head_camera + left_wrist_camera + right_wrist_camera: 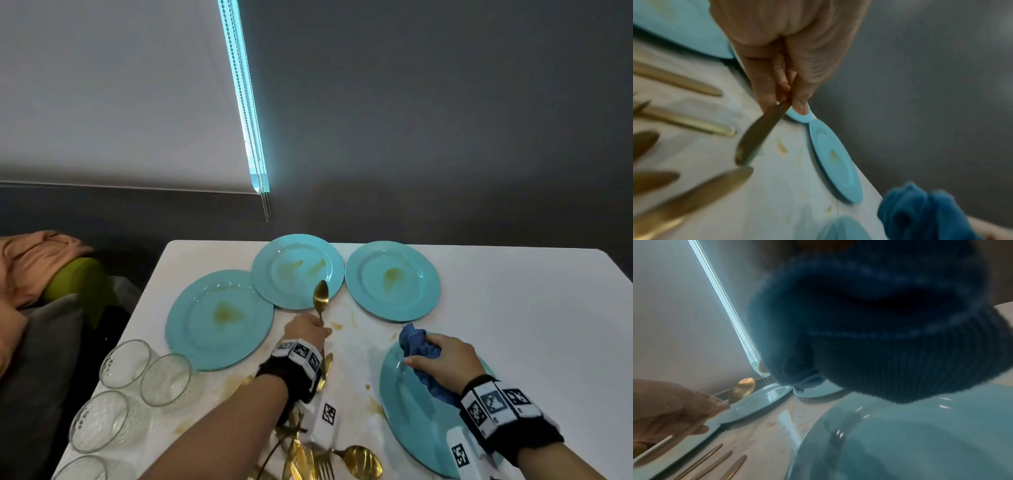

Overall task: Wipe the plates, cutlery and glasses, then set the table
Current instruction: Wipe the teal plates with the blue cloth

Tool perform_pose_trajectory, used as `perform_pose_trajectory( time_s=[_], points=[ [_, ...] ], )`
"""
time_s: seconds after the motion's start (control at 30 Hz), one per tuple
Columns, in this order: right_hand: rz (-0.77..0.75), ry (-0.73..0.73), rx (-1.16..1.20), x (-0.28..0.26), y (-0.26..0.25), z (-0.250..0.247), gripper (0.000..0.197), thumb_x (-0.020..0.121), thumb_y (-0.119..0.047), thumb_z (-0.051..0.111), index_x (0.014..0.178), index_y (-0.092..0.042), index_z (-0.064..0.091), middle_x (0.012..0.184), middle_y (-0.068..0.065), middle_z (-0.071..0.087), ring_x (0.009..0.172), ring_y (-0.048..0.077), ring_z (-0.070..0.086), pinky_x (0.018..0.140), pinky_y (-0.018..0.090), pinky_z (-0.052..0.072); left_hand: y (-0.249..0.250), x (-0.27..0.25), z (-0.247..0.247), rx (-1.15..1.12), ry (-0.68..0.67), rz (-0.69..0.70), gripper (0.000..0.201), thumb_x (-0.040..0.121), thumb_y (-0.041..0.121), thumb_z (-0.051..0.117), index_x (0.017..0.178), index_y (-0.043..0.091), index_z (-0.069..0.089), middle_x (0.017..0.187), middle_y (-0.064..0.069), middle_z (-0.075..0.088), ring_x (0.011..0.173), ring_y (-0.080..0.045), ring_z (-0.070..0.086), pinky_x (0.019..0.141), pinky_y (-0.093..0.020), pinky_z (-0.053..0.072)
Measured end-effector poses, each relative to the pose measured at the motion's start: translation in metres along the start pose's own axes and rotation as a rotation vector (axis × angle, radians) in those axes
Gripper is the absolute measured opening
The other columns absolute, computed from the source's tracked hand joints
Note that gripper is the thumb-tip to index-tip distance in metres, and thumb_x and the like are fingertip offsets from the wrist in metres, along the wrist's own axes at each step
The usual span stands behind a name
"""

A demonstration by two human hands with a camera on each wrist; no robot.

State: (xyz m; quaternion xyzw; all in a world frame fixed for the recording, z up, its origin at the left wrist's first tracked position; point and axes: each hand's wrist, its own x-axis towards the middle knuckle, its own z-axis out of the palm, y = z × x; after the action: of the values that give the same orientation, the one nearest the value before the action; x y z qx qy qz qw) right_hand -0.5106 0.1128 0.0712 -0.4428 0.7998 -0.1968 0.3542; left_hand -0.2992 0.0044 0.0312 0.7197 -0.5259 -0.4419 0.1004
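Note:
My left hand (317,329) grips a gold spoon (321,295) by its handle, bowl up, above the white table (513,308). The left wrist view shows the fingers (781,84) pinching the handle (758,134). My right hand (423,358) holds a bunched blue cloth (415,342) over the near right turquoise plate (404,411). That cloth (879,321) fills the right wrist view above the plate (920,443). Three turquoise plates with yellow stains lie further back: left (191,329), middle (281,257), right (421,294).
Several clear glasses (125,363) stand at the table's near left corner. Gold cutlery (308,455) lies in a pile between my forearms. Yellow smears (337,325) mark the tabletop. An orange cloth (30,263) and a green object (82,277) sit off the left edge.

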Motion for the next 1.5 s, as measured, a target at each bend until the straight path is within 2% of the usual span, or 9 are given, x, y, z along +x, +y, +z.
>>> perform_pose_trajectory(
  time_s=[0.13,0.37,0.53,0.7,0.87,1.07,1.2,1.33,1.5],
  points=[
    [0.007,-0.012,0.014,0.001,0.002,0.002,0.011,0.071,-0.015,0.076,0.077,-0.015,0.067,0.068,-0.005,0.065,0.064,0.002,0.058,0.051,0.005,0.039,0.004,0.012,-0.01,0.011,-0.053,-0.042,0.018,0.078,0.028,0.074,0.082,0.012,0.067,0.083,-0.003,0.063,0.078,-0.018,0.057,0.073,-0.021,0.046],
    [0.03,-0.018,0.056,0.005,0.004,0.005,0.011,0.07,-0.012,0.076,0.076,-0.013,0.066,0.064,0.002,0.067,0.058,0.013,0.061,0.051,0.012,0.044,-0.006,0.007,0.032,0.081,-0.121,-0.074,0.036,0.079,0.029,0.074,0.109,0.01,0.067,0.112,-0.003,0.068,0.104,-0.019,0.062,0.091,-0.023,0.049],
    [0.057,-0.026,0.019,0.005,0.012,0.003,0.017,0.071,-0.02,0.077,0.075,-0.028,0.061,0.069,-0.011,0.064,0.065,-0.002,0.057,0.052,0.006,0.036,-0.005,0.0,0.056,0.155,-0.183,-0.04,0.035,0.077,0.028,0.074,0.107,0.013,0.067,0.112,-0.004,0.068,0.106,-0.02,0.062,0.091,-0.025,0.05],
    [0.119,-0.047,-0.064,0.008,0.024,0.004,0.03,0.07,-0.03,0.078,0.096,-0.022,0.068,0.083,-0.006,0.064,0.08,0.011,0.059,0.072,0.016,0.038,-0.02,-0.007,0.074,0.236,-0.196,-0.016,0.036,0.075,0.024,0.077,0.107,0.014,0.063,0.11,-0.004,0.065,0.103,-0.018,0.061,0.085,-0.022,0.048],
    [0.131,-0.048,-0.052,0.011,0.027,0.001,0.031,0.069,-0.03,0.078,0.097,-0.02,0.068,0.083,-0.006,0.065,0.081,0.011,0.06,0.07,0.016,0.039,-0.019,-0.01,0.076,0.327,-0.19,0.055,0.044,0.075,0.027,0.077,0.111,0.013,0.056,0.112,-0.006,0.063,0.105,-0.02,0.06,0.088,-0.028,0.05],
    [0.1,-0.035,0.033,0.013,0.022,-0.007,0.019,0.074,-0.024,0.076,0.085,-0.028,0.061,0.076,-0.011,0.064,0.07,0.001,0.058,0.052,0.002,0.035,0.026,0.003,0.068,0.285,-0.041,0.144,0.034,0.086,0.039,0.063,0.109,0.014,0.058,0.111,-0.005,0.064,0.104,-0.023,0.06,0.085,-0.031,0.048],
    [0.135,0.024,0.123,0.012,0.026,-0.015,0.019,0.075,-0.022,0.076,0.085,-0.024,0.06,0.078,-0.006,0.064,0.072,0.007,0.058,0.06,0.008,0.042,0.07,0.036,0.061,0.279,-0.062,0.125,0.025,0.094,0.031,0.053,0.099,0.007,0.058,0.12,-0.012,0.062,0.113,-0.027,0.058,0.091,-0.033,0.045],
    [0.234,0.043,0.11,0.013,0.043,-0.023,0.026,0.079,-0.032,0.071,0.098,-0.015,0.065,0.093,0.004,0.067,0.088,0.019,0.06,0.075,0.021,0.04,0.088,0.056,0.069,0.17,-0.107,0.072,0.042,0.095,0.026,0.05,0.129,0.002,0.049,0.13,-0.017,0.055,0.12,-0.03,0.054,0.096,-0.033,0.043],
    [0.268,0.049,0.103,0.008,0.061,-0.035,0.024,0.083,-0.033,0.068,0.095,-0.013,0.066,0.094,0.006,0.067,0.089,0.021,0.06,0.075,0.024,0.042,0.087,0.069,0.082,-0.07,-0.145,0.0,0.058,0.088,0.02,0.062,0.139,0.003,0.04,0.136,-0.017,0.05,0.123,-0.029,0.052,0.092,-0.031,0.044]
  ],
)
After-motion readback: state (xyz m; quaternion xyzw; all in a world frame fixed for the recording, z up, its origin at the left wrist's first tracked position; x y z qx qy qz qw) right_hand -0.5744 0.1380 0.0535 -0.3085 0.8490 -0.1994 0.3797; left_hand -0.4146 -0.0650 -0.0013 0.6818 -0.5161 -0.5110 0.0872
